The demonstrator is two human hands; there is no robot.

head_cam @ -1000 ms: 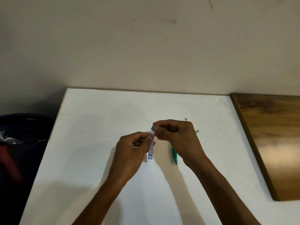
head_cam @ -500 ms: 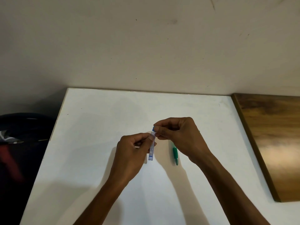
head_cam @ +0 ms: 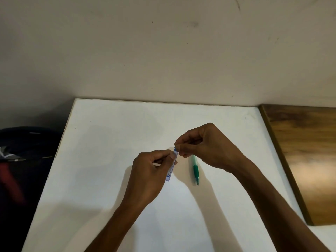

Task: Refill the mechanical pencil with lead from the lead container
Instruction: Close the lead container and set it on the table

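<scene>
A slim clear-and-blue lead container (head_cam: 171, 168) is held upright above the white table (head_cam: 109, 142). My left hand (head_cam: 149, 175) grips its side between thumb and fingers. My right hand (head_cam: 205, 148) pinches the blue cap at the container's top end. A green mechanical pencil (head_cam: 195, 170) lies on the table just right of the container, its upper end hidden under my right hand.
A wooden board (head_cam: 305, 157) lies along the table's right side. A dark bag (head_cam: 23, 160) sits on the floor to the left. The wall stands right behind the table's far edge.
My right hand has shifted slightly up and to the right, uncovering more of the green pencil. The container stays held between both hands.
</scene>
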